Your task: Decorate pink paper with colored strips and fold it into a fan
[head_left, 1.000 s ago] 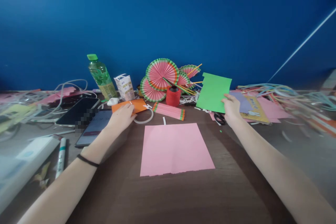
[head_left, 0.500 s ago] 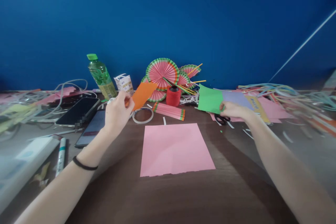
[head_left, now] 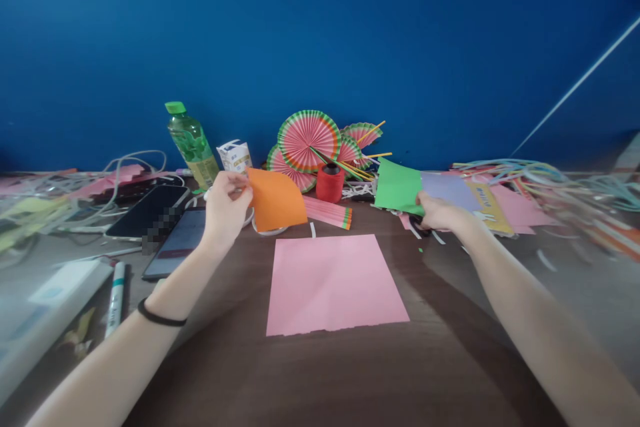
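Note:
My left hand point(head_left: 225, 208) pinches the top left corner of an orange paper sheet point(head_left: 277, 200), which hangs above the table in front of a tape ring. My right hand point(head_left: 440, 213) grips the right edge of a green paper sheet point(head_left: 399, 187), held low over the table at the right. Between and in front of both hands a pink square sheet point(head_left: 334, 283) lies flat on the brown table point(head_left: 320, 373).
At the back stand a green bottle point(head_left: 191, 142), a small carton point(head_left: 235, 155), pleated paper fans point(head_left: 309, 140), a red thread spool point(head_left: 330, 182) and a folded pink strip point(head_left: 327, 211). Two phones point(head_left: 150, 213) and a marker point(head_left: 115, 297) lie left. Coloured papers point(head_left: 480, 200) lie right.
My left hand has lifted the orange sheet off the table and turned it to hang face-on. My right hand has lowered the green sheet from upright to nearly flat.

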The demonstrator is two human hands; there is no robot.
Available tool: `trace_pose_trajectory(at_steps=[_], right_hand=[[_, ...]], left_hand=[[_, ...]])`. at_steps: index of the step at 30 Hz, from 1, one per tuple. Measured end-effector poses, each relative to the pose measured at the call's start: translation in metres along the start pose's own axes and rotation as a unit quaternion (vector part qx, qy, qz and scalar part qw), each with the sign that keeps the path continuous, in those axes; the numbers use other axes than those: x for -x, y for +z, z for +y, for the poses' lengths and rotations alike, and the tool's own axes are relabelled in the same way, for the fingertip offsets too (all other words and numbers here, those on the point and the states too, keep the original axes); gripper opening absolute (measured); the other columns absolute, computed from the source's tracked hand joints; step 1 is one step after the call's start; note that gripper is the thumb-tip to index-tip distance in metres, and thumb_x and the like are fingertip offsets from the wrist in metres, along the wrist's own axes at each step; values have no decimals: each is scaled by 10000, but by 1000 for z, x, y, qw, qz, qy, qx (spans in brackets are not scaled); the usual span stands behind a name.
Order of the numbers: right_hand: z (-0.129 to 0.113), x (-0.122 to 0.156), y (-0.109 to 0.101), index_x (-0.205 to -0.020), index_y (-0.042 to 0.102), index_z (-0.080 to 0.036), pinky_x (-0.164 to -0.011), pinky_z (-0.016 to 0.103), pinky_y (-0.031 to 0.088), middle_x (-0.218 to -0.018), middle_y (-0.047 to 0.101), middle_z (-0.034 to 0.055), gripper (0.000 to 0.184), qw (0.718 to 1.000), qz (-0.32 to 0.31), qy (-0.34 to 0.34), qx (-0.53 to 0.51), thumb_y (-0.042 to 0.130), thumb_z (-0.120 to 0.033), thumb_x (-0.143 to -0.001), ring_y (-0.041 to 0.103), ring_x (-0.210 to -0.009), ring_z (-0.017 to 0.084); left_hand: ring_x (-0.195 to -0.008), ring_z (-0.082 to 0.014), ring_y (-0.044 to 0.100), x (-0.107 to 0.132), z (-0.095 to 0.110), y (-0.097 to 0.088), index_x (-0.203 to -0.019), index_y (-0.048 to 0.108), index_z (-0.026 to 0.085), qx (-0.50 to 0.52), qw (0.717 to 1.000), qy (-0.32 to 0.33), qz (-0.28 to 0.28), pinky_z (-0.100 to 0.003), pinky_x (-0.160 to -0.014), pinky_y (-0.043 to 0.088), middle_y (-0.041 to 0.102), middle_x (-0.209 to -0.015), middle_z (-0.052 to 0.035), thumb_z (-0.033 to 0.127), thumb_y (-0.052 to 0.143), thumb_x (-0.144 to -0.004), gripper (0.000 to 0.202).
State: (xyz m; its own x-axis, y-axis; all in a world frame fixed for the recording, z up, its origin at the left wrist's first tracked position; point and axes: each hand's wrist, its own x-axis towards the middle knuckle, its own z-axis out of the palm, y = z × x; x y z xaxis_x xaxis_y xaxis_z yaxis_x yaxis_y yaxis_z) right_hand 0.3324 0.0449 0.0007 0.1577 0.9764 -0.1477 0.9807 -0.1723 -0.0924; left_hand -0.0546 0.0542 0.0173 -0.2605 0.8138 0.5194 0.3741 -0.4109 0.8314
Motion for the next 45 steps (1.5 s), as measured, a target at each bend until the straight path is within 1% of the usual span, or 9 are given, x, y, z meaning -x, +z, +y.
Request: trace_pose_trajectory(at_steps=[6, 10, 14, 18, 25, 28, 33, 38, 45], right_hand=[[-1, 13, -17, -1145, 395, -145, -428, 226, 348, -569, 537, -12, 576, 995, -95, 1, -28, 556, -126, -592, 523, -495, 147], [6, 27, -33, -1071, 412, -170, -483, 209, 394, -608, 555, -18, 485, 981, -137, -43, -127, 506, -104, -600, 546, -561, 132], [13, 35, -42, -1019, 429, -202, -515, 213, 421, -694, 582, -14, 441, 947, -184, -90, -247, 549, -162, -597, 565, -586, 128], [-8, 40, -40, -1048, 483, -212, -510, 218, 419, -861, 599, 29, 406, 904, -249, -156, -312, 546, -219, -647, 594, -634, 132], [-71, 41, -10, -1060, 600, -197, -708, 270, 446, -961, 643, 47, 349, 886, -182, -322, -279, 536, -262, -723, 585, -817, 165], [-80, 39, 3, -1029, 641, -208, -745, 275, 442, -1006, 650, 42, 322, 895, -161, -336, -245, 540, -241, -725, 588, -870, 182], [-83, 38, 10, -1033, 655, -198, -790, 274, 421, -1025, 636, 50, 315, 919, -47, -332, -208, 512, -215, -752, 580, -888, 175], [-86, 40, 10, -1033, 658, -201, -725, 244, 430, -974, 637, 40, 318, 913, -64, -335, -225, 509, -210, -752, 584, -827, 149], [-76, 39, -3, -1023, 668, -223, -756, 255, 435, -1012, 648, 34, 322, 910, -128, -320, -229, 529, -211, -732, 589, -876, 168]], left_hand=[[-760, -151, 590, -3, -6, 1, -749, 615, 157, 139, 984, -109, 5, -265, -698, 501, 623, -825, -26, 156, 529, -630, 147], [-767, -163, 600, 0, 0, 4, -771, 598, 144, 211, 967, -141, 9, -302, -706, 520, 607, -837, -40, 136, 556, -602, 174], [-780, -164, 602, 3, 3, 7, -821, 575, 150, 205, 968, -145, 21, -302, -695, 528, 591, -896, -45, 109, 576, -579, 245], [-740, -152, 604, 6, 4, 10, -869, 573, 147, 191, 970, -146, 28, -299, -690, 533, 592, -876, -48, 98, 564, -601, 273], [-768, -159, 612, 8, 4, 13, -866, 591, 156, 165, 973, -159, 24, -279, -673, 539, 610, -872, -50, 33, 528, -600, 300], [-794, -167, 614, 8, 3, 13, -867, 592, 158, 159, 974, -157, 24, -280, -681, 538, 613, -891, -53, 24, 522, -598, 308], [-763, -155, 615, 7, 1, 13, -884, 589, 161, 152, 976, -151, 25, -269, -668, 537, 606, -881, -50, 40, 523, -614, 303], [-755, -146, 607, 8, 1, 13, -857, 591, 165, 158, 976, -147, 22, -255, -664, 531, 597, -871, -42, 64, 540, -619, 264], [-749, -149, 595, 8, 1, 12, -850, 603, 174, 146, 978, -144, 23, -256, -662, 519, 598, -868, -36, 53, 536, -599, 287]])
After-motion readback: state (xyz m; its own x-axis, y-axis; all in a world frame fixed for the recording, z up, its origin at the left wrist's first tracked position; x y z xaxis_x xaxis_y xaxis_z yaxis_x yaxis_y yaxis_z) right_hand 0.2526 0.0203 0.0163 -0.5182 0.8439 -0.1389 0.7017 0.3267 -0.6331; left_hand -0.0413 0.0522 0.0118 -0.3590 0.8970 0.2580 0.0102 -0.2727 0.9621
